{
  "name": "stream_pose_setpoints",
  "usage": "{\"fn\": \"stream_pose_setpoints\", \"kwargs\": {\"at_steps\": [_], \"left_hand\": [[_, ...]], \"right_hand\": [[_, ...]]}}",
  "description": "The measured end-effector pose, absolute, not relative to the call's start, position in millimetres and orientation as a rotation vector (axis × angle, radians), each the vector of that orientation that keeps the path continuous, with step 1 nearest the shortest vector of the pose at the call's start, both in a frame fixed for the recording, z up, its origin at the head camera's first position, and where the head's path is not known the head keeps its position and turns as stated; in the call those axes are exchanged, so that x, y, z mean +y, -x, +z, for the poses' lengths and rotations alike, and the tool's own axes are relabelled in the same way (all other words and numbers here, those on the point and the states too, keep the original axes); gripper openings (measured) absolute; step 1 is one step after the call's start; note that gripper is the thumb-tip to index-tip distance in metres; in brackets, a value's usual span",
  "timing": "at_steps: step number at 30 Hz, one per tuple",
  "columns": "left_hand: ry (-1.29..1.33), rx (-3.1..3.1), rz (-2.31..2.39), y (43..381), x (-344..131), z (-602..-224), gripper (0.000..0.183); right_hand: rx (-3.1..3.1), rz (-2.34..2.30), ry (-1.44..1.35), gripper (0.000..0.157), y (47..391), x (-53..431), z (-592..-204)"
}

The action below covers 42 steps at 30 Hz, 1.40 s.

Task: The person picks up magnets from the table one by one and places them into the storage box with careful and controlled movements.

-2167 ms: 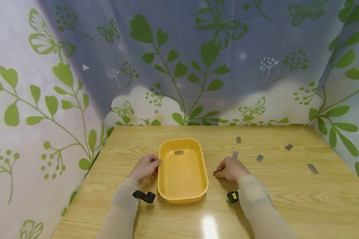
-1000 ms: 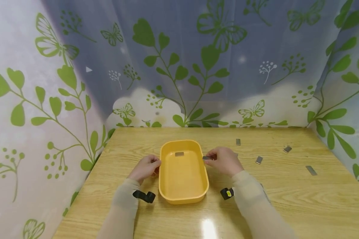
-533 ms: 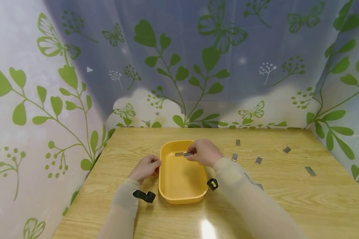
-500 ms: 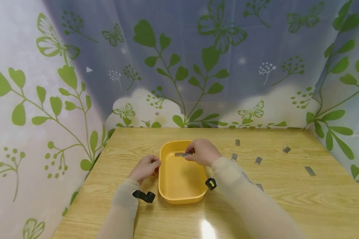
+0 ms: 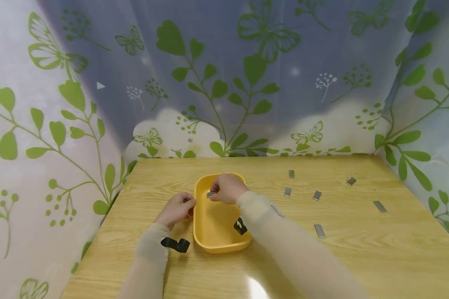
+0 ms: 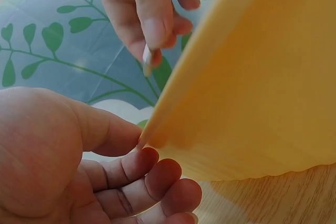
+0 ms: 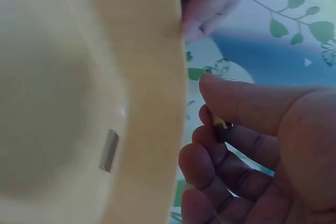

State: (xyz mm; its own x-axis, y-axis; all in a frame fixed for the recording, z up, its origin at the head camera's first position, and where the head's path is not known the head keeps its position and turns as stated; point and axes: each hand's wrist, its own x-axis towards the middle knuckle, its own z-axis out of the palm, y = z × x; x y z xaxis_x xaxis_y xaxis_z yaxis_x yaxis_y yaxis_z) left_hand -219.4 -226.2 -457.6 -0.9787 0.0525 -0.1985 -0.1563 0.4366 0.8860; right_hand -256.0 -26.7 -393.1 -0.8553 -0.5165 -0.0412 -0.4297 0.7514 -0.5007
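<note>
My left hand pinches the left rim of a yellow plastic bin between thumb and fingers; the left wrist view shows the thumb against its edge. Above the far part of the bin, my right hand pinches a small flat grey metal rectangle. In the right wrist view, thumb and fingers partly cover this piece. Another metal rectangle lies inside the bin in that view; in the head view I cannot make it out beneath the right hand.
Several similar metal rectangles lie scattered on the wooden table right of the bin, among them a near one and a far right one. A patterned curtain stands behind the table and at both sides.
My right hand has carried the metal rectangle from the table right of the bin, over the right rim, and farther left above the bin. The left hand has kept its hold on the rim.
</note>
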Motion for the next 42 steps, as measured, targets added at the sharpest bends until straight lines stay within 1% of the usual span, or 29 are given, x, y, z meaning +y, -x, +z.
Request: {"fn": "stream_pose_setpoints", "kwargs": {"at_steps": [5,12,19,27,39,42], "left_hand": [[0.087,2.499,1.565,219,-228,-457,0.024],[0.079,2.492,1.572,219,-227,-458,0.022],[0.079,2.504,1.571,218,-226,-455,0.023],[0.071,2.493,1.579,218,-228,-456,0.023],[0.084,2.492,1.585,220,-228,-460,0.02],[0.082,2.482,1.596,220,-229,-459,0.02]], "right_hand": [[2.783,-0.693,0.694,0.014,264,-37,-403],[2.804,-0.666,0.623,0.01,276,-43,-424],[2.8,-0.685,0.565,0.013,284,-47,-439],[2.812,-0.646,0.571,0.018,286,-47,-453],[2.802,-0.687,0.581,0.01,288,-50,-461],[2.802,-0.694,0.577,0.011,290,-51,-463]]}}
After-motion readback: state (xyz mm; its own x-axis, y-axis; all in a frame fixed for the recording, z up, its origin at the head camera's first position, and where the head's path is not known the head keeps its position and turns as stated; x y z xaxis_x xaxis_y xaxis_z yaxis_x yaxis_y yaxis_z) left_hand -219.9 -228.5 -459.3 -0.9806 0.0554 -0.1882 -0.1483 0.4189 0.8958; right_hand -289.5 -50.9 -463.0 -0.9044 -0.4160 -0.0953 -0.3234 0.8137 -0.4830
